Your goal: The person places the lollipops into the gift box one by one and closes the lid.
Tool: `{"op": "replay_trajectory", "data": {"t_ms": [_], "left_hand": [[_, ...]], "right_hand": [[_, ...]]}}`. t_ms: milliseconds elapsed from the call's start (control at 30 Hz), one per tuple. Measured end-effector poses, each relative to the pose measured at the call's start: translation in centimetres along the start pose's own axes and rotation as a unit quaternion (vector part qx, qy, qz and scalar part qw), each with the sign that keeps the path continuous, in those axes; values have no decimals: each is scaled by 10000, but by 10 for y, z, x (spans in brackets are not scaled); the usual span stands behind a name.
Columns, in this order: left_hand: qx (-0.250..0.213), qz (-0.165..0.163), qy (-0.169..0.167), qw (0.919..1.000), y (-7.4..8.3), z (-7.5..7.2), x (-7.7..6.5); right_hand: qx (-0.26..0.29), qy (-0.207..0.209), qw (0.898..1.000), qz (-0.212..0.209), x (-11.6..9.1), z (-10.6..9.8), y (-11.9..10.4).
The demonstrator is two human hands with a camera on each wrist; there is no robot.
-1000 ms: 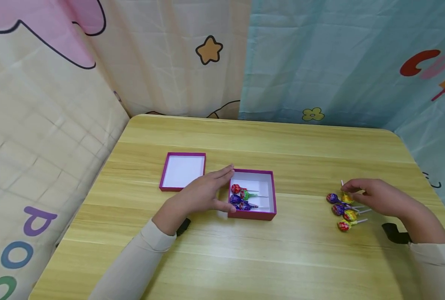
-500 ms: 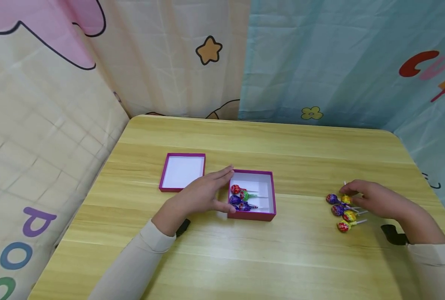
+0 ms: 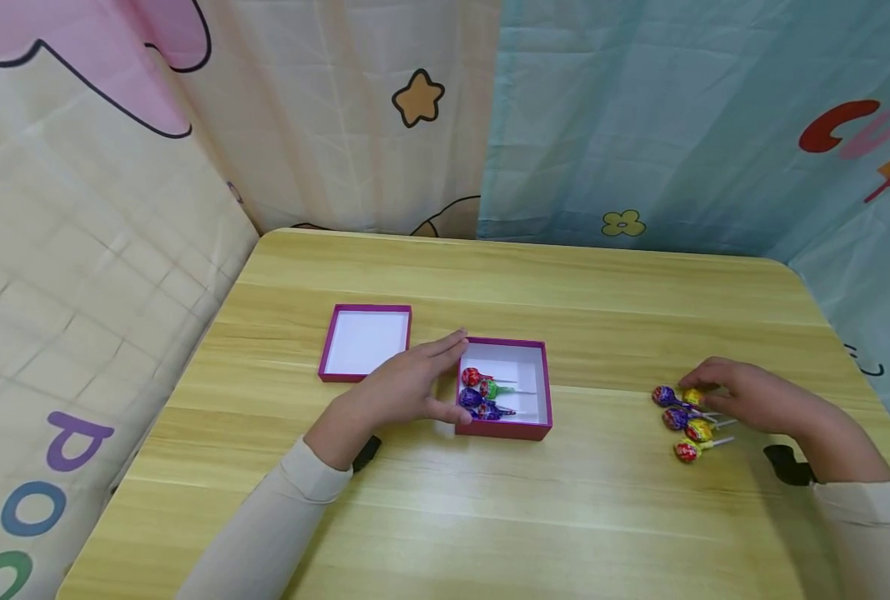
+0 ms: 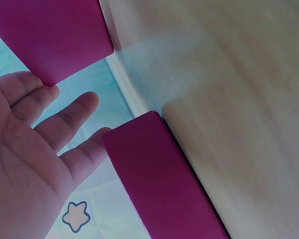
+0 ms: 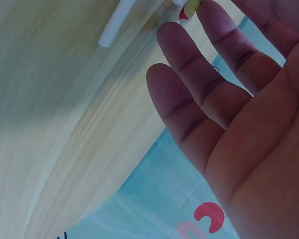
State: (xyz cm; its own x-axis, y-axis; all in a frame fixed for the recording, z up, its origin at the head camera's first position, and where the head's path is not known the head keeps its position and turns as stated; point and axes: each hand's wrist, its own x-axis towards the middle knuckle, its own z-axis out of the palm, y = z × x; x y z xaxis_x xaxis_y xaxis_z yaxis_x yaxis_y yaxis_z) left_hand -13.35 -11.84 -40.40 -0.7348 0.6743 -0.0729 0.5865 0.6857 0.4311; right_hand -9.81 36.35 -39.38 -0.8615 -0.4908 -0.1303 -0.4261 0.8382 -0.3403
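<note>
A magenta box point(image 3: 505, 431) with a white inside holds several wrapped lollipops point(image 3: 490, 389), red, green and purple. My left hand point(image 3: 409, 385) spans its left side, the thumb by the near corner and the fingertips by the far one. Those fingers look fairly straight in the left wrist view, where the magenta side point(image 4: 154, 174) shows up close. On the right, my right hand point(image 3: 767, 404) pinches a yellow lollipop point(image 3: 692, 397) between thumb and index finger, its stick hidden. The other fingers extend loosely in the right wrist view, near a yellow-and-red wrapper point(image 5: 190, 10).
The upturned magenta lid point(image 3: 366, 343) lies to the box's left, partly behind my left hand. Purple lollipops point(image 3: 675, 418) and a red-and-yellow lollipop point(image 3: 688, 451) lie by my right hand. Printed curtains point(image 3: 602, 125) stand behind the wooden table point(image 3: 565, 517).
My right hand has shifted slightly at the yellow lollipop, and the stick that stuck up beyond the fingers is now hidden. My left hand and the box have stayed put.
</note>
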Motion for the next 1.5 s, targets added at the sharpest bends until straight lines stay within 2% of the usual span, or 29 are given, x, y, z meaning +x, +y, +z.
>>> {"op": "replay_trajectory", "data": {"t_ms": [667,1133,1200,1500], "left_hand": [[31,-16,-11,10000,-2,-1,1],[124,10,-85,9999,-1,-1,2],[125,3,-105,9999,-1,-1,2],[114,38,-65,9999,-1,-1,1]], "right_hand": [[129,-281,9990,309,5,-6,-1],[382,-614,9939,828,5,-8,-3],[362,-601,9934,904,6,-10,-4],[110,-245,9967,772,14,-23,-16]]}}
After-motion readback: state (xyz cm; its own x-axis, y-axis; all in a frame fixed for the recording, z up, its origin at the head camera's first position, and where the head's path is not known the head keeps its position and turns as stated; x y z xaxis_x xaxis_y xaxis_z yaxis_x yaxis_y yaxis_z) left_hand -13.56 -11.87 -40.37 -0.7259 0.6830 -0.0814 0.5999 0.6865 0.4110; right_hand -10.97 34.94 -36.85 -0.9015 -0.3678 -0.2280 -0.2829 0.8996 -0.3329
